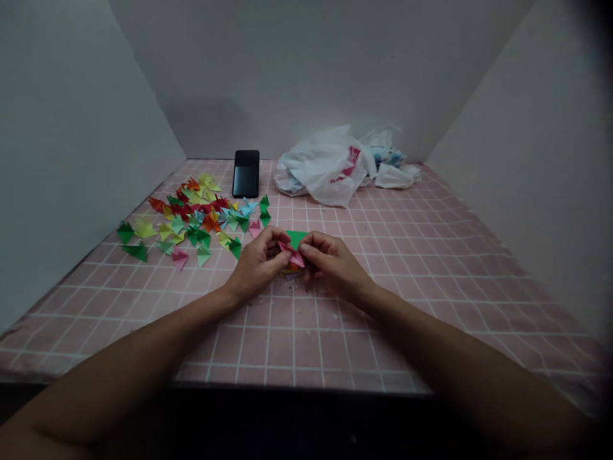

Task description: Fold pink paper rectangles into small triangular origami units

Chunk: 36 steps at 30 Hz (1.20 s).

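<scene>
Between my hands is a small folded piece of pink paper [295, 257], pinched from both sides. My left hand [261, 259] grips its left end with thumb and fingers. On the other side, my right hand [332, 260] has its thumb and forefinger closed on the right end. Just behind and under it shows green paper [297, 238], flat on the table, with edges of orange, yellow and purple paper below. My hands partly hide these sheets. To the left lie several folded paper pieces [211, 220] in red, orange, yellow, green, blue and pink.
A black phone [246, 174] lies at the back, behind the folded pieces. Right of it sit a crumpled white plastic bag [325, 165] and a smaller blue-and-white bundle [387, 156]. A pink checked cloth [431, 255] covers the table; pale walls enclose three sides.
</scene>
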### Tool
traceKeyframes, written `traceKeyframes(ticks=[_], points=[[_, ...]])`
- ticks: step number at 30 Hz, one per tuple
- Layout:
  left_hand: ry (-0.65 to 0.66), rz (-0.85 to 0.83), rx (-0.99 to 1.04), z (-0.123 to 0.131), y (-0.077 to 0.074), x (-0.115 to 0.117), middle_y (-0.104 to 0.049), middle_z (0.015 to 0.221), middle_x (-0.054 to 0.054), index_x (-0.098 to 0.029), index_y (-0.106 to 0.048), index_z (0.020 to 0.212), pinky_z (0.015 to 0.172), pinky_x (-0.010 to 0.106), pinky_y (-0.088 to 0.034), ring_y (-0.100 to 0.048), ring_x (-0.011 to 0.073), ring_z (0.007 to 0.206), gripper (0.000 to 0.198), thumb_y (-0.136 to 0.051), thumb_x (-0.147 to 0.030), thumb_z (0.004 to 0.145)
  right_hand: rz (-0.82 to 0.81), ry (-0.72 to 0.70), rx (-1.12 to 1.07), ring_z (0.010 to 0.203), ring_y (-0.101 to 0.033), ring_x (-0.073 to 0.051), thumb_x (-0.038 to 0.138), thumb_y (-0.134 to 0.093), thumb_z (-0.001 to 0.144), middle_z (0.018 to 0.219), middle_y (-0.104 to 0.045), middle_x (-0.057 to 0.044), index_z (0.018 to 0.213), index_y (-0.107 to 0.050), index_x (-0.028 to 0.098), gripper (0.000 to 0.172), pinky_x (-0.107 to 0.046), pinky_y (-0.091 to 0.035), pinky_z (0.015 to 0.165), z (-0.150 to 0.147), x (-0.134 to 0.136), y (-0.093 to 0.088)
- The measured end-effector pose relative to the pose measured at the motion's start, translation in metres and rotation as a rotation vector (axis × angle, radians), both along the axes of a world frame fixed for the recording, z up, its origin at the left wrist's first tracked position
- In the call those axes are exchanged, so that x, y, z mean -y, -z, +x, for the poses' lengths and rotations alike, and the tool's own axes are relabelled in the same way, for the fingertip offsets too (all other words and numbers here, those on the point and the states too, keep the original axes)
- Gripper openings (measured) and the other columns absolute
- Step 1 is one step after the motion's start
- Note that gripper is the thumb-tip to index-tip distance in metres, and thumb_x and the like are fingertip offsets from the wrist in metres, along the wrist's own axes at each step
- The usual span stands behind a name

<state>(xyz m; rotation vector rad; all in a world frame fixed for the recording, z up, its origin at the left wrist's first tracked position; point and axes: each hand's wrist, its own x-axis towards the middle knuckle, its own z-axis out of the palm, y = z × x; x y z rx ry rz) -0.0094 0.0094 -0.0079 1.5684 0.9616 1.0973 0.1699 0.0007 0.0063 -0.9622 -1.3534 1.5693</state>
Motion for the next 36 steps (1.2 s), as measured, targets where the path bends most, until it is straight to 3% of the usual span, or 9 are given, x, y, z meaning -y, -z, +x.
traceKeyframes(ticks=[8,17,27,36], points=[[0.007,0.021,-0.016,-0.0006,-0.0037,0.0022,-0.06,0.084,0.0,-0.018,-0.054,0.099,0.067,0.026,-0.052,-0.063,0.0132,0.074,0.021,-0.065,-0.023,0.081,-0.051,-0.078,-0.008,0.044,-0.054,-0.009,0.039,-0.07,0.083,0.06,-0.06,0.004,0.081,-0.055,0.02,0.024,-0.021,-0.045,0.042,0.0001,-0.0013,0.002],[0.092,0.019,0.004,-0.0016,-0.0023,0.001,-0.06,0.087,0.0,-0.019,-0.053,0.104,0.07,0.027,-0.05,-0.061,0.0135,0.078,0.023,-0.064,-0.02,0.083,0.075,-0.012,0.132,0.045,-0.051,-0.008,0.033,-0.067,0.082,0.058,-0.057,0.005,0.076,-0.056,0.019,0.019,-0.021,-0.04,0.042,-0.0016,0.0002,-0.0006],[0.12,0.061,-0.085,-0.0049,-0.0012,0.001,-0.061,0.087,0.001,-0.02,-0.051,0.109,0.067,0.028,-0.048,-0.06,0.0145,0.074,0.027,-0.061,-0.021,0.085,0.074,-0.034,0.101,0.048,-0.05,-0.009,0.033,-0.07,0.079,0.061,-0.059,0.005,0.081,-0.056,0.02,0.02,-0.021,-0.038,0.045,-0.0021,0.0,-0.0012],[0.148,0.042,-0.052,-0.0034,-0.0015,0.0012,-0.06,0.087,0.0,-0.02,-0.052,0.104,0.065,0.026,-0.048,-0.058,0.0128,0.072,0.022,-0.064,-0.023,0.086,0.101,0.009,0.202,0.047,-0.048,-0.009,0.028,-0.065,0.079,0.058,-0.056,0.005,0.075,-0.056,0.02,0.013,-0.021,-0.035,0.045,-0.002,0.0001,-0.0031]])
